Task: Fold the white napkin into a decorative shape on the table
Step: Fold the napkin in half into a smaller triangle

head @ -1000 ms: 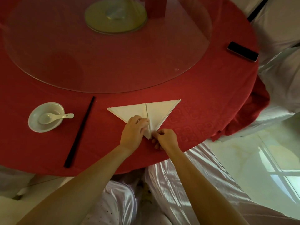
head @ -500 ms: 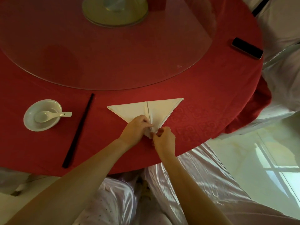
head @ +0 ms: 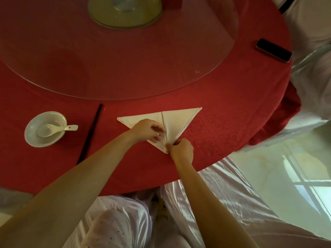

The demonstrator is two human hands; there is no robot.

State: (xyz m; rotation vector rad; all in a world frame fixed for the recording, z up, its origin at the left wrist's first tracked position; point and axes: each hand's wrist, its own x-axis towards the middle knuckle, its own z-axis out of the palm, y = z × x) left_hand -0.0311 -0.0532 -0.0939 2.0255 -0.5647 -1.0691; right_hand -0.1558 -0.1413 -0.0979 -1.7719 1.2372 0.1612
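My left hand [head: 147,130] lies on the left half of the white napkin [head: 176,120], fingers curled and pressing the cloth down by the centre crease, while my right hand [head: 181,150] is pinched shut on the napkin's near tip, thumb and fingertips gathered around the point. The two hands sit close together, almost touching. The napkin lies on the red tablecloth [head: 215,97] near the table's front edge, folded into a triangle with its long edge away from me and its point toward me, split by a seam down the middle; my left hand covers part of its left flap. To the left, a small white bowl [head: 34,138] holds a white ceramic spoon [head: 53,129], whose handle sticks out over the rim to the right. Between bowl and napkin lies a pair of black chopsticks [head: 91,130], their near end hidden behind my left forearm. Farther off, a large glass turntable [head: 161,59] covers the middle of the table, with a pale round base [head: 125,17] showing beneath it. A dark phone [head: 273,50] rests near the right edge, well apart from the napkin.
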